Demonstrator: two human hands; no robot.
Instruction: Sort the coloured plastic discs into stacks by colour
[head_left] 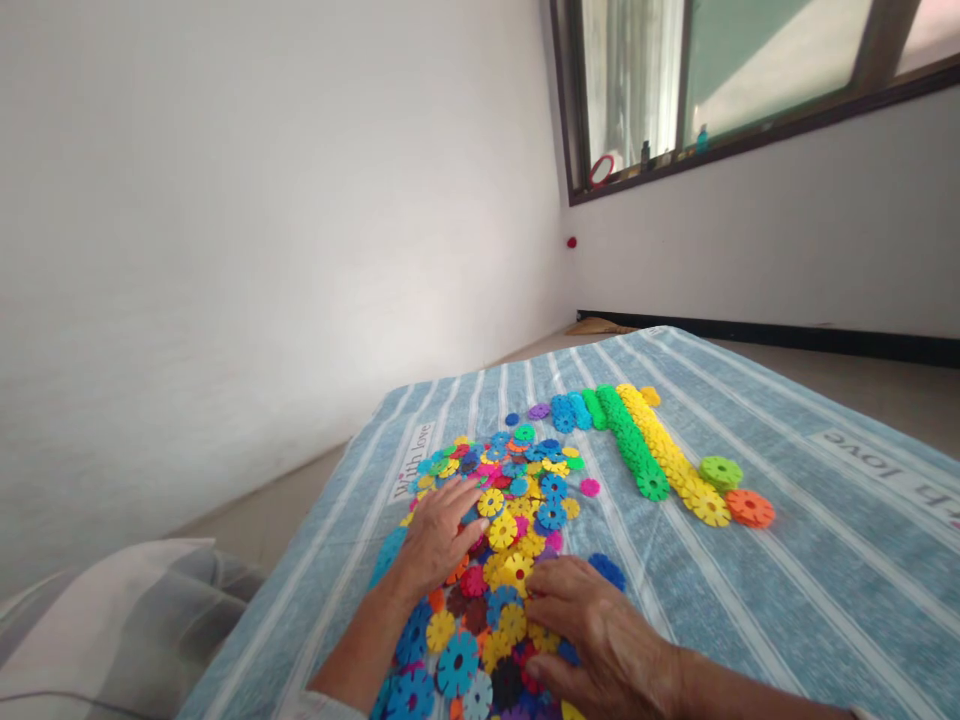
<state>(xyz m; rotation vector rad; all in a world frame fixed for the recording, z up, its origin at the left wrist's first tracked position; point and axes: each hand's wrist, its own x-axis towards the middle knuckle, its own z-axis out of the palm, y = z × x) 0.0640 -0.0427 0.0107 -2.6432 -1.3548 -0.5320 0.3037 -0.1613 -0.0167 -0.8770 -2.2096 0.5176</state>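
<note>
A heap of colourful plastic snowflake discs [510,520] lies on a blue striped bedsheet [787,560]. My left hand [439,535] rests flat on the heap's left side, fingers stretched out over the discs. At the heap's near right, my right hand [596,630] lies palm down with fingers curled onto yellow and red discs; it grips nothing that I can see. Beyond the heap, sorted rows run side by side: a yellow row [671,455], a green row [626,440] and a short blue row [570,410].
A green disc [721,472] and an orange disc [750,508] lie at the yellow row's near end. A white wall stands to the left, a window [720,70] at the far right. A grey pillow [112,630] is at lower left.
</note>
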